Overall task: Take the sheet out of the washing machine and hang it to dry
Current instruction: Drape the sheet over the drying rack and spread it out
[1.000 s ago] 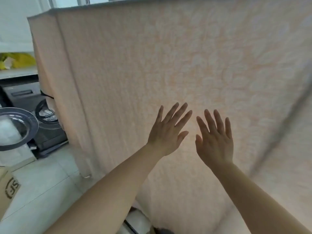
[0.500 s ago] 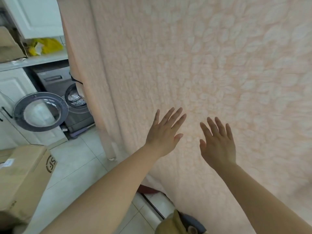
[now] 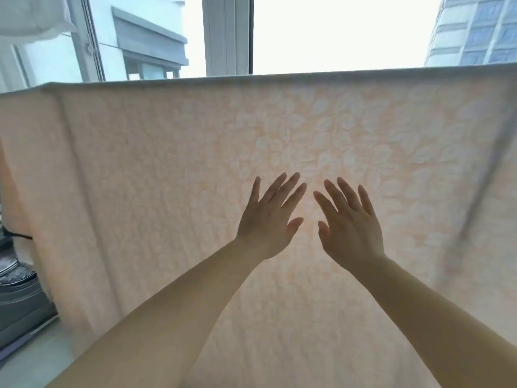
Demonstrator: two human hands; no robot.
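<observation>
Both my hands have risen up the pale peach patterned sheet; left hand and right hand spread flat, seemingly touching it.

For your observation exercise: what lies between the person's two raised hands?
In the head view, only a narrow gap shows between the left hand and right hand, filled by the hanging peach sheet behind them; nothing else.

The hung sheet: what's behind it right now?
Above the sheet top edge a window frame and buildings show. Everything lower is covered; only backlight glows through. Whatever bar carries it is hidden. Left hand and right hand are spread in front.
</observation>
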